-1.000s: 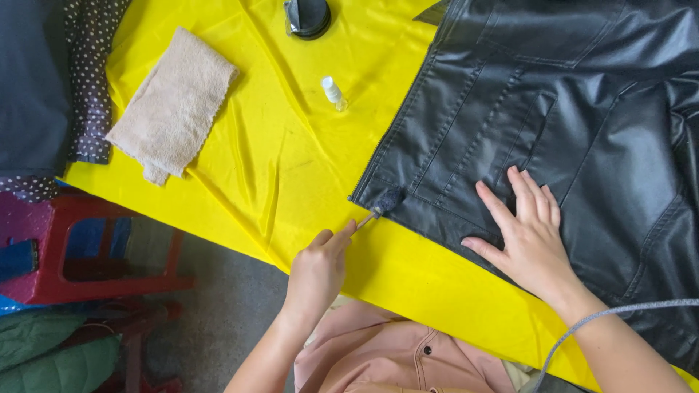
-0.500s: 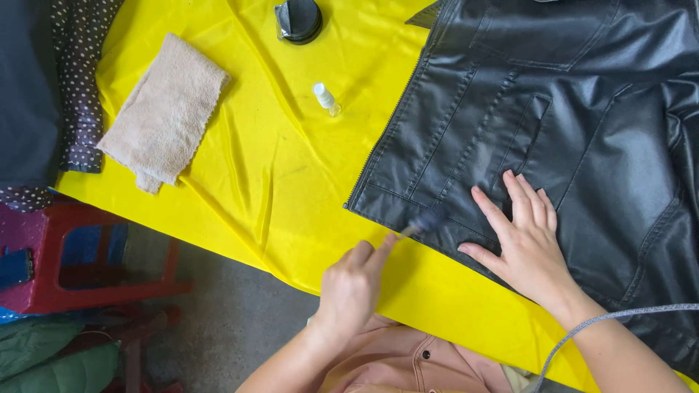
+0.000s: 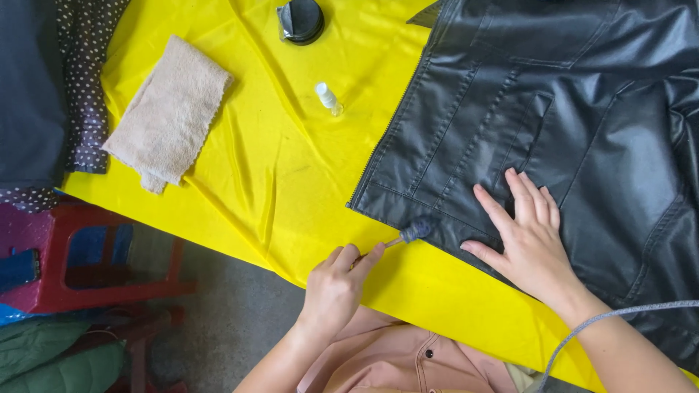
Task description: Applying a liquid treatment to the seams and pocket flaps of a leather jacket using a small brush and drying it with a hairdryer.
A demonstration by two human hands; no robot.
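Black leather jacket (image 3: 553, 124) spread over right half of yellow-covered surface (image 3: 291, 189), hem at near edge. Left hand (image 3: 336, 285), grip closed on small dauber brush (image 3: 413, 231), head touching jacket's lower front corner. Right hand (image 3: 528, 236) flat, fingers spread, pressing panel down. Work looks early: only hem corner under brush, no clear difference in sheen elsewhere. Polish tin (image 3: 300, 20) at far edge, small bottle (image 3: 328, 98) mid-surface, beige cloth (image 3: 169, 113) near left edge, lying untouched.
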